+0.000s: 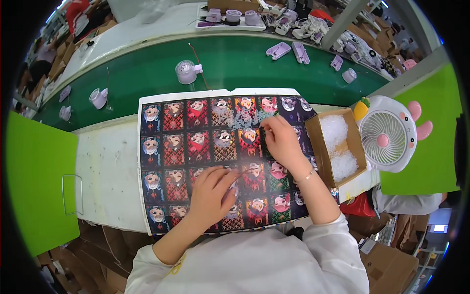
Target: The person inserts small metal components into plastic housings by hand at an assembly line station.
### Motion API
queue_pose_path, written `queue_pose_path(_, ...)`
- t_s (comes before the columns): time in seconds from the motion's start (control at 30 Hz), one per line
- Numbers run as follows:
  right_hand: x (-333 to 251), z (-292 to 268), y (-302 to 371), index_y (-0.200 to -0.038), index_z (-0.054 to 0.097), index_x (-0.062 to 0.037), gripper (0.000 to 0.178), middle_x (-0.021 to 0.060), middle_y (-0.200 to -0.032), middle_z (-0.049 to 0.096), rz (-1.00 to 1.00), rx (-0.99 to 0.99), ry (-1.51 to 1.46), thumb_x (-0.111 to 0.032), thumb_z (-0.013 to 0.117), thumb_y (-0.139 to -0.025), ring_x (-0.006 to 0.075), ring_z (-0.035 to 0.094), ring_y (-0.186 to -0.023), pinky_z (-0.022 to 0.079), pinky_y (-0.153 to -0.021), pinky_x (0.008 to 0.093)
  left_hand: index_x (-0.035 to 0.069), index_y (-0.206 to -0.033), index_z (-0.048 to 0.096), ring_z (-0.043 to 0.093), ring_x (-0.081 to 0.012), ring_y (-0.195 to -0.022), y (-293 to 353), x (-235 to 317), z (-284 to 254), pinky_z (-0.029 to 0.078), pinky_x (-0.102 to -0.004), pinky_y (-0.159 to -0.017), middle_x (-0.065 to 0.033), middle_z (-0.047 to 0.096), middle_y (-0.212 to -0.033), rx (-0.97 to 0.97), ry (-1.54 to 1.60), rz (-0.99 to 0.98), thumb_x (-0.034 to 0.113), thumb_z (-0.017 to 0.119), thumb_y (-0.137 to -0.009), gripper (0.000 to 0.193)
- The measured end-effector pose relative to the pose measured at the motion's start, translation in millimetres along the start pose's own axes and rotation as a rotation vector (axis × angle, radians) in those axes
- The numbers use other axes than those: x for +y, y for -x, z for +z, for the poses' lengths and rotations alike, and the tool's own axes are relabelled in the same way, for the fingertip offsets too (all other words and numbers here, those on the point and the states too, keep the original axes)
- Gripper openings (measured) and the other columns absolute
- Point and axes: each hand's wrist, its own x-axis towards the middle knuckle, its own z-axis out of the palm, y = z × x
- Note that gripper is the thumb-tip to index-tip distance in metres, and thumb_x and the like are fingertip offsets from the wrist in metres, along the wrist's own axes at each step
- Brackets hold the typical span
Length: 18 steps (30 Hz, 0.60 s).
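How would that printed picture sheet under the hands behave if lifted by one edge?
The printed sheet lies flat and thin on the table, so it would probably flop and sag. Its glossy face may slip. Both hands, left and right, rest on it.

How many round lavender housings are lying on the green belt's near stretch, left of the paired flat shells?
4: one with a white tab above the picture sheet, one left of the sheet, two smaller ones at the belt's left end. Further ones may be hidden.

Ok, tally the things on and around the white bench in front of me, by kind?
Printed sheet: 1
Cardboard box: 1
Fan: 1
Green panels: 2
Total: 5
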Motion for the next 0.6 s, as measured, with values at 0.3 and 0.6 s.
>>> queue_pose_path(0.3,-14,-4,0,-0.090,0.055,-0.0012,0.006,0.0132,-0.084,0.054,-0.057,-0.028,-0.013,0.003,0.059,-0.086,0.0275,0.058,-0.076,0.048,-0.065,0.0358,0.003,-0.100,0.067,0.059,-0.0328,-0.094,-22,13,-5,0.048,-0.0433,-0.084,-0.0107,0.065,-0.101,0.103,0.187,0.161,0.001,0.067,-0.076,0.024)
queue_pose_path(0.6,-106,-46,49,-0.090,0.065,-0.0009,0.017,0.0078,-0.086,0.059,-0.097,-0.113,-0.510,0.009,0.069,-0.077,0.0133,0.055,-0.068,0.044,-0.058,0.0259,0.003,-0.098,0.066,0.059,-0.0300,-0.087,-44,27,-18,0.048,-0.0409,-0.075,-0.0087,0.063,-0.094,0.109,0.186,0.262,0.001,0.069,-0.070,0.028)
